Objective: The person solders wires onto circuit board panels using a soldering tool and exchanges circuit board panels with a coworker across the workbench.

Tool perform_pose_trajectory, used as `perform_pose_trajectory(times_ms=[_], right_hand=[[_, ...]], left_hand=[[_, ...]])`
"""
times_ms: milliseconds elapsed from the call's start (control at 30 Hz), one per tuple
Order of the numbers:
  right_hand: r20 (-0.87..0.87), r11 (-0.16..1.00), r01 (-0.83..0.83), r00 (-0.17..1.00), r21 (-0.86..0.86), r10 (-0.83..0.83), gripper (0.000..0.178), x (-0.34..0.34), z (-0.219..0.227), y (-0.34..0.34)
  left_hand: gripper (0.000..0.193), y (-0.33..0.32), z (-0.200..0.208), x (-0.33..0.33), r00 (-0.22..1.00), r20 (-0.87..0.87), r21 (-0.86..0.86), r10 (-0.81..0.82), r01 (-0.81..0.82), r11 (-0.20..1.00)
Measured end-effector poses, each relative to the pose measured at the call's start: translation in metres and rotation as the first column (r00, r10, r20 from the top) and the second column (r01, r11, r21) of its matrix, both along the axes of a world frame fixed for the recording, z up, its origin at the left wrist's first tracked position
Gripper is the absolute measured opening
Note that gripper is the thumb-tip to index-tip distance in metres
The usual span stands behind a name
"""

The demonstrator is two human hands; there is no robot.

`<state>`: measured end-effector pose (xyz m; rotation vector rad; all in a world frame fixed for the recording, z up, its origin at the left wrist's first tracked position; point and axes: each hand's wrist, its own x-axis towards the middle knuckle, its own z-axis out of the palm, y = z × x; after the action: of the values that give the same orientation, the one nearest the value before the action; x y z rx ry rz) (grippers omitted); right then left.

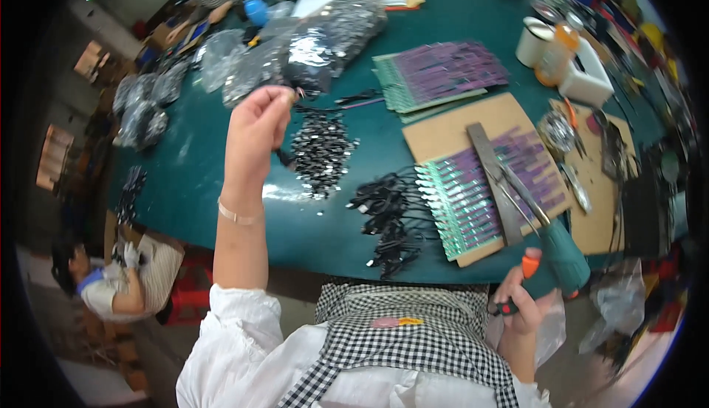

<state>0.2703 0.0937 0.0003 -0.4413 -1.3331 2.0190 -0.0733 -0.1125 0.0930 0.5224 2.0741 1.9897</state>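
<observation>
My left hand (258,124) is raised over the table with thumb and fingers pinched together. A small dark bit shows at the fingertips, too blurred to name. Just right of and below that hand lies a pile of small black parts with shiny metal ends (323,153). At the table's front right edge, my right hand (523,301) is closed around the handle of a green heat gun (567,256). An orange piece (530,259) stands up by the thumb. The gun's metal nozzle points over a brown board (436,141) bearing purple-and-green strips, crossed by a flat metal bar (491,179).
Bundled black cables (388,216) lie left of the board. Behind it are stacked purple-and-green strips (443,72). Plastic bags of parts (317,46) fill the back left. An orange bottle (557,53) and pliers (576,127) are at right. Another person (111,279) sits at lower left.
</observation>
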Motion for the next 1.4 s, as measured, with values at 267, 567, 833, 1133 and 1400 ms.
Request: perform_pose_trajectory(times_ms=[267,567,833,1133,1400], right_hand=[[0.169,0.97,-0.122,0.982,0.21,0.087,0.074,-0.044,0.002,-0.026],[0.164,0.889,-0.085,0.986,0.45,0.012,0.06,-0.05,-0.007,-0.022],[0.067,0.946,-0.133,0.985,-0.294,0.159,0.066,-0.043,0.006,-0.034],[0.237,0.999,-0.034,0.971,-0.03,0.04,0.058,-0.044,0.002,-0.03],[0.226,0.987,-0.103,0.971,0.126,0.072,0.055,-0.045,-0.004,-0.025]], left_hand=[[0.008,0.046,-0.033,0.146,0.733,0.397,0.058,-0.552,0.58,0.813],[0.011,0.058,-0.07,0.172,0.641,0.439,0.181,-0.629,0.623,0.761],[0.006,0.045,-0.074,0.183,0.746,-0.183,-0.2,-0.64,0.609,0.767],[0.007,0.048,-0.083,0.172,0.841,0.171,0.021,-0.514,0.519,0.855],[0.006,0.057,-0.077,0.172,0.809,0.133,-0.16,-0.573,0.588,0.793]])
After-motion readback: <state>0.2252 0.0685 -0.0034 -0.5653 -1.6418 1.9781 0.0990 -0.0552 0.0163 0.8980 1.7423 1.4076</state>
